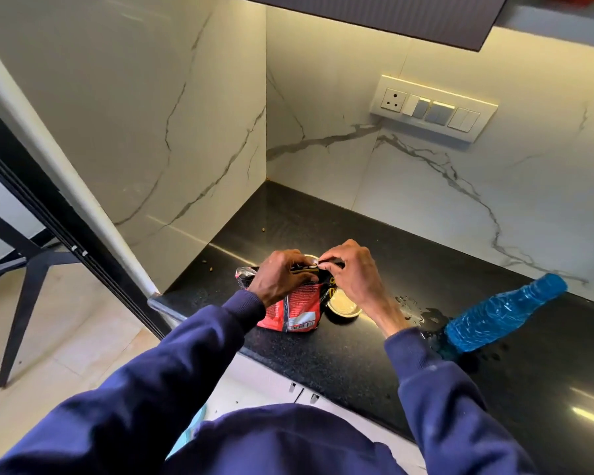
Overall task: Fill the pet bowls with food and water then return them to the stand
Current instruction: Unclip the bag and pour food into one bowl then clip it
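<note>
- Navy-blue sweatshirt sleeves (172, 365) fill the near foreground, my forearms reaching out over the black speckled stone countertop (323, 358).
- Off to my right a blue translucent plastic water bottle (501, 311) stands on the counter amid spilled water droplets (415, 311), well apart from the bag.
- A few loose kibble pieces (204, 261) lie near the marble wall; a cream switch panel (432, 106) sits on the backsplash.
- One small round pet bowl (344, 305) sits just beside the bag, partly under my right wrist; another bowl rim (311, 258) peeks out behind my hands.
- My left hand (276, 277) and right hand (352, 269) both pinch the top edge of the red-and-black plastic pet food bag (297, 308), fingers pressed together on the opening.
- White barcode label low on the bag; its writing is too small to read.
</note>
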